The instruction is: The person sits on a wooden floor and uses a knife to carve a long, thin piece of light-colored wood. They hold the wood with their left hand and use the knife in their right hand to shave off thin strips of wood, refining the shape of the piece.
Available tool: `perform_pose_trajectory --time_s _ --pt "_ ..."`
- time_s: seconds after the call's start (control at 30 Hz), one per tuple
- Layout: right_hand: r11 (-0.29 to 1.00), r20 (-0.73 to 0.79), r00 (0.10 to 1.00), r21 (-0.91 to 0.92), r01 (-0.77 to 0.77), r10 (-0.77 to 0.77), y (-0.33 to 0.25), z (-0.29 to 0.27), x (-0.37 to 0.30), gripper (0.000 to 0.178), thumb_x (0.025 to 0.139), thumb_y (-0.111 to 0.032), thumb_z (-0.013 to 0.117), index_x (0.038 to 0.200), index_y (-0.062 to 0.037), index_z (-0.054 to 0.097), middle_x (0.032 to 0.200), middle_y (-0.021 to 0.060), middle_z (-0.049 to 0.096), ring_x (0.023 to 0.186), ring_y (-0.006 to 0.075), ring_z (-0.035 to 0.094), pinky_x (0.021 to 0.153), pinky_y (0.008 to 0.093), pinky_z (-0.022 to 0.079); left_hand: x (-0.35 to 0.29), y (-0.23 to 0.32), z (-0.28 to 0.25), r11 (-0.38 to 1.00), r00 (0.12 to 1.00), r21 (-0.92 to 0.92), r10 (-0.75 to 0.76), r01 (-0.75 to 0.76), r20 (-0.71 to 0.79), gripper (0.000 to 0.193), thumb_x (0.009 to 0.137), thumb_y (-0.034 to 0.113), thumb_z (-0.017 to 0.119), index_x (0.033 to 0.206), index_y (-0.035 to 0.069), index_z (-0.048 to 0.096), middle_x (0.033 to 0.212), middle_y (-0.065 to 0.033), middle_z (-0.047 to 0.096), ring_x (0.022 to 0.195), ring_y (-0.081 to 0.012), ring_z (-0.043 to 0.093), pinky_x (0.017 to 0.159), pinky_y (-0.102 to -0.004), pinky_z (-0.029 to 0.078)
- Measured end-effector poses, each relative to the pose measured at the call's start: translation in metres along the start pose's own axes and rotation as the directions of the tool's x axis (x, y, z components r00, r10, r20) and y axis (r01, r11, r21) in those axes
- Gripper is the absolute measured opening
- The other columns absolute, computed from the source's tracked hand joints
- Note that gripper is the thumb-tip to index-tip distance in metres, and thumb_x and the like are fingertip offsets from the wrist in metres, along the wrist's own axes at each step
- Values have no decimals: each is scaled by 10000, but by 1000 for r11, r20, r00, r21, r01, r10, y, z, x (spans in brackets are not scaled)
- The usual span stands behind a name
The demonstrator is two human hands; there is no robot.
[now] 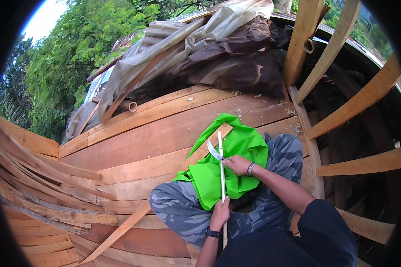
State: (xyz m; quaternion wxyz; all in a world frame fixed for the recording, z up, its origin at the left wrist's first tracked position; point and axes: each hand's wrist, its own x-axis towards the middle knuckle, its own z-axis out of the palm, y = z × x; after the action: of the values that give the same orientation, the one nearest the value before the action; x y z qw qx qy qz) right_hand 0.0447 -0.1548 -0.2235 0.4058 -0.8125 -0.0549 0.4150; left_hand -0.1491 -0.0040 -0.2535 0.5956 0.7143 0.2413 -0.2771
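Observation:
My left hand is closed around the lower part of a thin, pale, peeled-looking stick, which stands nearly lengthwise in front of me. Higher up, my right hand grips a small knife with a curved, hooked blade; its handle is mostly hidden in the fingers. The blade lies against or just beside the stick; I cannot tell which. Beneath both, a bright green cloth is spread over my crossed legs in grey camouflage trousers. A board end shows on the cloth, under the stick's tip.
I sit on a plank floor with pale shavings scattered ahead. Long wooden strips are piled at the left, and a slat slants near my left knee. Upright posts line the right edge. Crumpled tarps lie at the far side.

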Motion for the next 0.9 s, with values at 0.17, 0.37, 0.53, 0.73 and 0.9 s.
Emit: perform_pose_trajectory --time_s 0.17,0.37,0.53,0.73,0.9 --pt "941 -518 812 -319 110 -270 -26 -22 -32 322 942 -334 502 956 -16 552 743 226 645 715 412 635 646 500 499 -17 32 0 973 988 -171 -146 153 51 435 987 425 437 769 50 469 528 -20 437 423 -125 456 394 -282 336" --pt "774 -396 883 -630 -62 -252 11 -16 -23 303 939 -332 505 955 -30 521 701 190 651 624 381 645 562 486 511 -17 39 1 937 977 -282 -182 206 107 384 987 424 442 817 81 417 505 8 351 378 -105 353 365 -266 288" --pt "808 -442 855 -587 -48 -270 -14 -24 -41 306 932 -342 513 951 -36 513 691 181 652 618 377 646 562 481 510 -17 36 2 958 987 -242 -141 154 71 379 988 428 440 810 95 405 500 17 335 371 -100 326 364 -263 272" --pt "864 -587 740 -504 -15 -329 -37 -32 -43 276 933 -315 510 926 -40 506 662 167 649 591 362 648 532 463 512 -17 36 -1 955 985 -246 -155 168 72 380 989 422 441 804 91 416 500 23 343 376 -96 337 363 -257 273" --pt "729 -388 890 -678 -97 -242 23 -3 -8 216 933 -242 491 927 -30 532 704 154 671 633 337 675 563 441 537 -19 40 2 925 970 -298 -210 237 123 386 993 406 436 789 79 432 520 28 377 392 -88 375 365 -254 287"
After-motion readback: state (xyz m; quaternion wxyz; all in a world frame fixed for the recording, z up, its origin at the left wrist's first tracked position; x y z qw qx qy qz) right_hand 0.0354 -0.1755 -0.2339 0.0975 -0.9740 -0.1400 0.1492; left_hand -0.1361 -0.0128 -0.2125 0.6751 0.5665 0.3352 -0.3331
